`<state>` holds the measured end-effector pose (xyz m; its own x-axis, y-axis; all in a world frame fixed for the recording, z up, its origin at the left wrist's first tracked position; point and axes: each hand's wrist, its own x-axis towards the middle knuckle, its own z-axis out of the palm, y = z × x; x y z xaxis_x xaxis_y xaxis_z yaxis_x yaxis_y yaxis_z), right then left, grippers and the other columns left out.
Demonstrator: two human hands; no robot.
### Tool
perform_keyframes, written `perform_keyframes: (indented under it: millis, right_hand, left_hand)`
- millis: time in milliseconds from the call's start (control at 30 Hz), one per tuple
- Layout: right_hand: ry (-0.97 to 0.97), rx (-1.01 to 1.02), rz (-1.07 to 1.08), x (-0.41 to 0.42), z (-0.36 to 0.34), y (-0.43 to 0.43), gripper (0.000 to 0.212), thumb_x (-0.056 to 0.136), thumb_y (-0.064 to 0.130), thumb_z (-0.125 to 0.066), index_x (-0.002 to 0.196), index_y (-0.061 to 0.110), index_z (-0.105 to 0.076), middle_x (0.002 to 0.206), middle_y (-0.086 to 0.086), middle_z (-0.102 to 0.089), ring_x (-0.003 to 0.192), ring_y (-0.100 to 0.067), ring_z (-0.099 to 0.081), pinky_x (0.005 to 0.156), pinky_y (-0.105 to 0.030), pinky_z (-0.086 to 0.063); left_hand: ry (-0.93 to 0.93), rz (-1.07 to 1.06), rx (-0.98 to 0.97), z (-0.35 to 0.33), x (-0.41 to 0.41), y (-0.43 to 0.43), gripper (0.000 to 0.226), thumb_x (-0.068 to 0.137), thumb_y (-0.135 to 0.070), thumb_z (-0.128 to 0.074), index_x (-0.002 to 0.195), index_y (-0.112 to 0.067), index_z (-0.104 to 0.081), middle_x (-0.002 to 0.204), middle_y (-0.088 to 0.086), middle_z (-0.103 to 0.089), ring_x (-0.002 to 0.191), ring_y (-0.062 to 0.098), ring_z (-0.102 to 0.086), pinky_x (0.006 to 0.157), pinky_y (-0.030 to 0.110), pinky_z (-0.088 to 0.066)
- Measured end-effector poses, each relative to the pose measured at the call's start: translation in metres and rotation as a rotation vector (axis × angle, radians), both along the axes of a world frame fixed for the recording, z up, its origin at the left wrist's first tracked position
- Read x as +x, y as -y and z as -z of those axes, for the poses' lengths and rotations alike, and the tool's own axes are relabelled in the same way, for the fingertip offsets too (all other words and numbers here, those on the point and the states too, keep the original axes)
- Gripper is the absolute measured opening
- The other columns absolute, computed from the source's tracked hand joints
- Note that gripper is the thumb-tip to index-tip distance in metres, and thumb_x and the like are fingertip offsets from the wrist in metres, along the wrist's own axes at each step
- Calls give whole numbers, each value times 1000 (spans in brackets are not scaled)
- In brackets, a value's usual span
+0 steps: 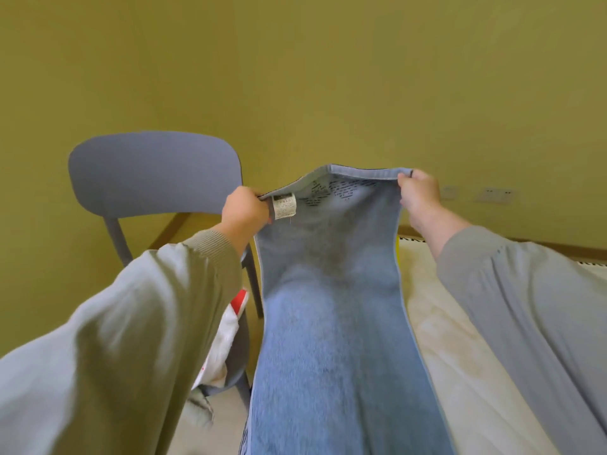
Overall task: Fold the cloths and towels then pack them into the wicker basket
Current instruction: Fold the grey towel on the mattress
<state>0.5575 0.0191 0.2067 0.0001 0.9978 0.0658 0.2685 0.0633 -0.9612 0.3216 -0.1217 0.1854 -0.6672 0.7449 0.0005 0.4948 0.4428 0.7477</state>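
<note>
A long blue towel (pixel 331 316) hangs in the air in front of me, stretched by its top edge. My left hand (pixel 244 210) grips the top left corner, right beside a white care label (pixel 284 206). My right hand (pixel 418 195) pinches the top right corner. The towel's length runs down toward me and out of the bottom of the frame. The wicker basket is not in view.
A grey chair (pixel 154 172) stands at the left against the yellow-green wall, with a white and red cloth (pixel 226 336) on its seat. A cream mattress (pixel 460 349) lies at the right. Wall sockets (pixel 496 193) sit low on the wall.
</note>
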Motion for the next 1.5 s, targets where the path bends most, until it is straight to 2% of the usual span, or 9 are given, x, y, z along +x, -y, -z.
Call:
perform_keyframes:
  millis: [200,400,500,667,833,933,1067,1167,1500]
  right_hand:
    - [-56,-124,-34,19,28,37,26,98,17,-46,73,20,-50,32,8,-49,33,-7,-40,41,-21,-34]
    - [-271,-377,-93,45,52,70,25,97,25,-35,78,15,-46,54,-6,-65,49,-12,-58,48,-22,-44]
    - [-388,-418,-26,62,66,85,39,97,38,-37,66,15,-42,46,-5,-63,45,-15,-60,53,-24,-43]
    - [-245,-411,25,88,96,111,17,92,8,-49,76,7,-51,48,-5,-64,35,-9,-56,53,-25,-45]
    - [-37,-353,160,117,141,150,23,85,-10,-50,97,4,-63,86,-8,-57,84,-25,-59,77,-45,-52]
    - [81,-458,223,138,177,164,14,84,-8,-53,84,1,-64,92,-12,-59,90,-31,-63,61,-41,-54]
    - [202,-692,179,156,212,185,8,90,5,-54,95,0,-57,95,-14,-64,46,-21,-61,48,-29,-44]
    - [305,-721,150,168,226,205,16,91,10,-52,103,1,-58,89,-13,-64,51,-18,-60,50,-27,-46]
    - [-237,-695,242,161,207,196,10,96,9,-43,89,10,-48,72,-9,-47,53,-20,-43,48,-29,-35]
  left_hand:
    - [604,-147,1,27,30,40,21,91,3,-35,97,2,-55,47,9,-57,29,10,-42,38,15,-34]
    - [1051,-117,147,54,52,78,28,92,-14,-36,111,2,-49,97,24,-65,84,34,-67,77,41,-56]
    - [1007,-213,175,82,58,90,29,91,-32,-56,102,-5,-55,87,17,-67,74,27,-68,64,34,-56]
    - [813,-192,129,113,75,116,10,83,-6,-68,90,-9,-63,65,6,-53,46,11,-46,42,20,-36]
    - [851,-210,73,143,93,147,14,87,5,-54,98,-5,-56,69,7,-51,49,12,-44,45,20,-34]
    - [992,-289,-94,164,102,171,5,89,2,-54,86,-2,-55,68,9,-53,38,10,-50,35,13,-36]
    - [1133,-258,-181,188,110,205,4,93,3,-52,91,0,-55,92,15,-61,68,21,-62,40,20,-50]
    - [1126,-301,-183,201,120,220,5,91,7,-53,94,3,-55,112,21,-57,103,32,-61,60,29,-56]
    - [1270,-129,199,189,124,228,22,97,8,-38,109,1,-55,107,15,-61,98,25,-61,74,29,-56]
